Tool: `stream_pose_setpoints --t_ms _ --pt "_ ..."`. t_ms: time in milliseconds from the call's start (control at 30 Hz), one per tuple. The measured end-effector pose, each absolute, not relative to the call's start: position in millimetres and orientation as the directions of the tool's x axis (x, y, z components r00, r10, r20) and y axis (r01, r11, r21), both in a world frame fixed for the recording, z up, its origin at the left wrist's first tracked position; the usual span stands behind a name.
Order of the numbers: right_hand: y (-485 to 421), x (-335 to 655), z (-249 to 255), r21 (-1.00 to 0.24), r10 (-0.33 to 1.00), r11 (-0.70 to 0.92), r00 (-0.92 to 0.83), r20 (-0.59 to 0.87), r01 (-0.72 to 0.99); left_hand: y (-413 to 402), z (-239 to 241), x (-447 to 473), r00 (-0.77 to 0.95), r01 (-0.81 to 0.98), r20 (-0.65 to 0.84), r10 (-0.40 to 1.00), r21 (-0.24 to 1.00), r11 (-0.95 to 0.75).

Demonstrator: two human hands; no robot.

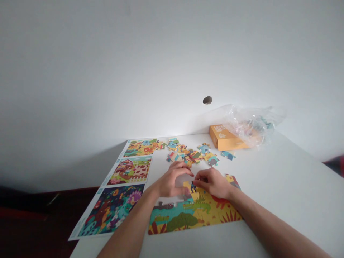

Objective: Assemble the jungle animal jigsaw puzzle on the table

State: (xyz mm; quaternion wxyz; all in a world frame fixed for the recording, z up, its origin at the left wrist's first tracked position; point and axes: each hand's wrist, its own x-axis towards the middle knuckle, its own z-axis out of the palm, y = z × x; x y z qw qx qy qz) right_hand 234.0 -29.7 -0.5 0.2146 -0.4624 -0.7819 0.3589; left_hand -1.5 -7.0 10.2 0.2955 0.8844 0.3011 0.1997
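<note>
A partly joined jigsaw puzzle (pixel 182 220) lies flat on the table, showing a crocodile, a green bush and yellow ground. At its upper edge, a yellow puzzle piece (pixel 193 187) with a small dark-blue figure is pinched by my right hand (pixel 213 182). My left hand (pixel 172 179) curves around the other side, thumb by the same spot and fingers spread away from it. Whether that piece is locked into its neighbours I cannot tell. Just beyond my hands is a loose heap of puzzle pieces (pixel 197 157), some overlapping.
On the left lies a sheet of three printed pictures (pixel 104 186), reaching the table's left edge. An orange puzzle box (pixel 225 139) sits at the back right under a clear plastic bag (pixel 252 125). The white wall (pixel 161 71) behind has a hole (pixel 207 100).
</note>
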Motion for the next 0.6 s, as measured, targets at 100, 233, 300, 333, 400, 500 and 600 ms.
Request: stream_pose_setpoints --t_ms 100,233,300,333,400,500,600 --pt "-29 235 1 -0.735 0.866 0.361 -0.498 0.036 0.574 -11 10 2 0.777 0.466 0.091 0.623 0.584 -0.665" --pt "-29 237 5 -0.696 0.848 0.410 -0.527 0.053 0.589 -18 10 10 0.766 0.552 -0.002 0.643 0.514 -0.656" --pt "-30 236 8 -0.661 0.842 0.435 -0.536 0.059 0.611 -20 8 12 0.754 0.572 -0.014 0.656 0.505 -0.647" --pt "-30 236 9 -0.642 0.840 0.445 -0.539 0.059 0.624 -20 8 13 0.749 0.577 -0.016 0.662 0.506 -0.641" --pt "-30 236 9 -0.607 0.840 0.457 -0.539 0.055 0.650 -20 7 14 0.739 0.586 -0.019 0.673 0.510 -0.629" --pt "-28 237 8 -0.547 0.847 0.465 -0.530 0.045 0.696 -20 7 14 0.728 0.605 -0.022 0.685 0.492 -0.626" --pt "-27 238 6 -0.503 0.849 0.470 -0.526 0.036 0.725 -22 9 14 0.710 0.634 -0.017 0.704 0.451 -0.628"
